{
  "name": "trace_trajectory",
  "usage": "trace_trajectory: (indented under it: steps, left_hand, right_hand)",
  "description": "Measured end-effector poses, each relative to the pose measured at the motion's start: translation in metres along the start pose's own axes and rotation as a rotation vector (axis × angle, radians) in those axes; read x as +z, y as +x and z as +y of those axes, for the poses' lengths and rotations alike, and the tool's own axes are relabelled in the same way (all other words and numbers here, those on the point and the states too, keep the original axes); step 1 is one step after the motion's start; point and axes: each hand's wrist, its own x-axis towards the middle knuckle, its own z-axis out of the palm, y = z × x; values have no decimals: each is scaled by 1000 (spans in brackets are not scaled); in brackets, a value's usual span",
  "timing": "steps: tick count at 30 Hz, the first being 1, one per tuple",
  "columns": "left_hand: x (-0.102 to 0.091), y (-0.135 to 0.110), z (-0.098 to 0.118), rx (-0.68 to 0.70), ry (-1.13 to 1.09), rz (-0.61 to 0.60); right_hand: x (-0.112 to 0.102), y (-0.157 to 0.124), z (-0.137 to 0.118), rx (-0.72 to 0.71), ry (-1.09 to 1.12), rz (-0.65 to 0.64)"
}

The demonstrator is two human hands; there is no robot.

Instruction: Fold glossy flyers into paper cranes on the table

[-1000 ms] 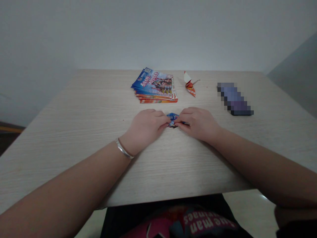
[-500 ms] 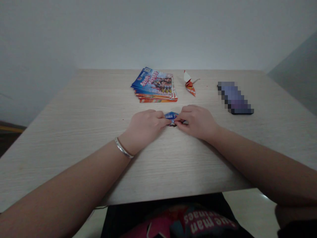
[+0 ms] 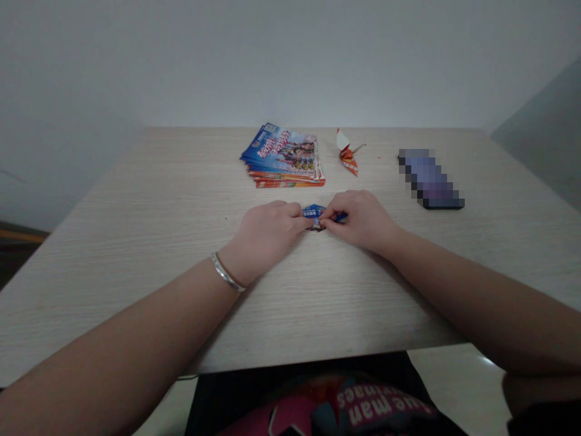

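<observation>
A small folded piece of blue printed paper (image 3: 314, 214) lies on the light wooden table (image 3: 158, 206) between my two hands. My left hand (image 3: 265, 236), with a silver bracelet at the wrist, has its fingers curled and pinches the paper's left side. My right hand (image 3: 361, 219) pinches its right side, fingers pressed together on it. Most of the paper is hidden under my fingertips.
Behind the hands lies a stack of blue and orange printed sheets (image 3: 284, 157). A folded paper crane (image 3: 347, 154) stands to its right. A dark phone (image 3: 431, 178) lies at the right. A grey wall runs behind the table's far edge.
Both hands have shifted slightly away from me with the folded paper, and my right fingers have closed tighter on its right side.
</observation>
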Motion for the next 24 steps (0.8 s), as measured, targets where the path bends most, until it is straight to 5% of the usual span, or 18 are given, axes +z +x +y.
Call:
trace_trajectory:
  steps: [15, 24]
  left_hand:
    - [7, -2, -4, 84, 27, -12]
    - [5, 0, -3, 68, 20, -51]
  right_hand:
    - [4, 0, 8, -9, 100, 5]
    - [-9, -9, 1, -238, -306, -61]
